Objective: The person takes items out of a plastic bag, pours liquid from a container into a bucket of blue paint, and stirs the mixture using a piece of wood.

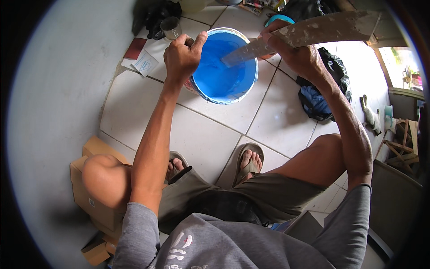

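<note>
A round bucket (245, 81) stands on the floor ahead of me, with bright blue paint (214, 74) inside and smears around its wall. My left hand (182, 59) is closed on the bucket's left rim, thumb on top. In my right hand (299, 59) is a long flat paint-spattered stick (324, 30). It slants down to the left, its lower end dipping into the paint and its wide end reaching out to the upper right. My right fingers wrap around it above the bucket's right side.
Right of the bucket lies a black plastic bag (338, 74) with blue material (316, 99) in it. A cup (171, 28), a reddish square sheet (135, 48) and a white packet (144, 62) are at the left. Cardboard boxes (101, 219) flank my left knee. A cat (371, 114) lies farther right.
</note>
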{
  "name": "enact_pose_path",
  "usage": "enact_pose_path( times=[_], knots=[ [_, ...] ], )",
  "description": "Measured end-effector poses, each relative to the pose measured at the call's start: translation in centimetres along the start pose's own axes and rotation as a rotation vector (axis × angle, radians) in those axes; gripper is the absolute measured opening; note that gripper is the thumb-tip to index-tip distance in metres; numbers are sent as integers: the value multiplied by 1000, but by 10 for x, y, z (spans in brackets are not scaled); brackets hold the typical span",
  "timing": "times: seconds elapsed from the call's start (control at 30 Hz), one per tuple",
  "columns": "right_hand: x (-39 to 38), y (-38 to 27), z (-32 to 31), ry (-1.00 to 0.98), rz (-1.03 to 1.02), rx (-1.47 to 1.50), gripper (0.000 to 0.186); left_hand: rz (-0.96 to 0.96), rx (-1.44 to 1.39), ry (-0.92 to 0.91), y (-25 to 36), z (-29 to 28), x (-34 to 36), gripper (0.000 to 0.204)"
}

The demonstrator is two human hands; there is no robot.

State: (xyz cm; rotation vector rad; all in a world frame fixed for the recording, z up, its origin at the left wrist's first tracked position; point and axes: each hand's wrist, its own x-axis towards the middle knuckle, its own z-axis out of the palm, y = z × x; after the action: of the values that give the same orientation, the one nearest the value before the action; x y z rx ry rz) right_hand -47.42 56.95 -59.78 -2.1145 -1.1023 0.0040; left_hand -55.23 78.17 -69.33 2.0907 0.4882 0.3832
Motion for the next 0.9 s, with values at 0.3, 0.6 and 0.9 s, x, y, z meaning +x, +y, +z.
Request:
enact_pose_path(
  times=[0.3, 0.6, 0.9],
  knots=[
    [-4, -23, 14, -83, 41, 162, 15, 32, 23, 48, -9, 1, 1, 47],
    [-1, -10, 1, -77, 57, 19, 15, -8, 12, 23, -7, 3, -2, 49],
    [-8, -8, 13, -74, -116, 20, 10, -25, 36, 6, -12, 3, -2, 51]
  ],
)
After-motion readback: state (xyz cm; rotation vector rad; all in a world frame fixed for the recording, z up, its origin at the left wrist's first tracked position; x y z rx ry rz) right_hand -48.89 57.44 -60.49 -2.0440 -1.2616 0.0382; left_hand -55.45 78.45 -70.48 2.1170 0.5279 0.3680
